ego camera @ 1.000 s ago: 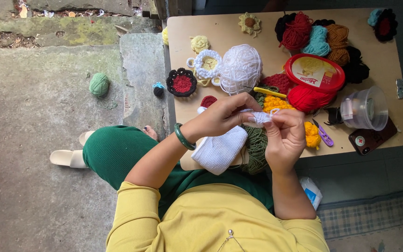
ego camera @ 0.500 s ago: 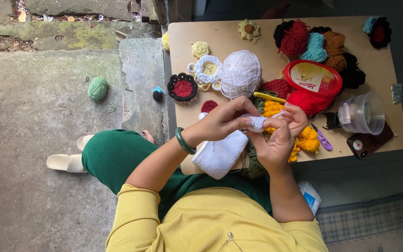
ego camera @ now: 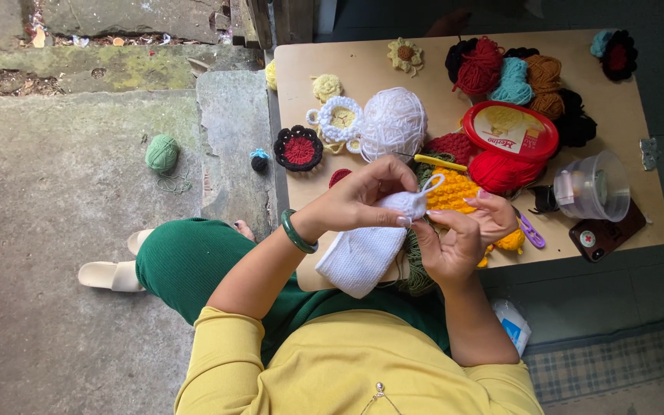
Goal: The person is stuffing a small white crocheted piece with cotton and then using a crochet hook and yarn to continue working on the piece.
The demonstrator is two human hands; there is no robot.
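Since half a second ago the hands have barely shifted, both still pinching the same white piece, with the right one dipped slightly lower over the yellow work. Left hand [ego camera: 359, 201] is closed around the small white crochet piece [ego camera: 403, 204], fingers curled over its top, a white yarn loop [ego camera: 433, 183] poking up past the fingertips. Right hand [ego camera: 466, 234] is closed too, pinching the piece's lower edge from the other side. Can't tell if there's a hook in there, the fingers cover it. Under the hands hangs a bigger white knitted panel [ego camera: 359, 260], draped over the near edge of the small wooden table [ego camera: 632, 123], so that edge is mostly hidden. A yellow crochet piece [ego camera: 455, 192] sits just past the grip, half covered by the right hand.

Room-wise, the table's pretty packed: 1 white yarn ball [ego camera: 393, 123], 1 red yarn ball [ego camera: 501, 170], 1 red-lidded tub [ego camera: 510, 131], 1 clear plastic cup [ego camera: 595, 186] and 1 phone [ego camera: 605, 234] near the right edge, plus a heap of yarn skeins [ego camera: 516, 77] at the far side that's too jumbled to count. 1 black-and-red crochet flower [ego camera: 298, 148] lies right at the left edge. Off the table on the concrete: 1 green yarn ball [ego camera: 162, 153], well apart. Bare tabletop only shows at the far corners.
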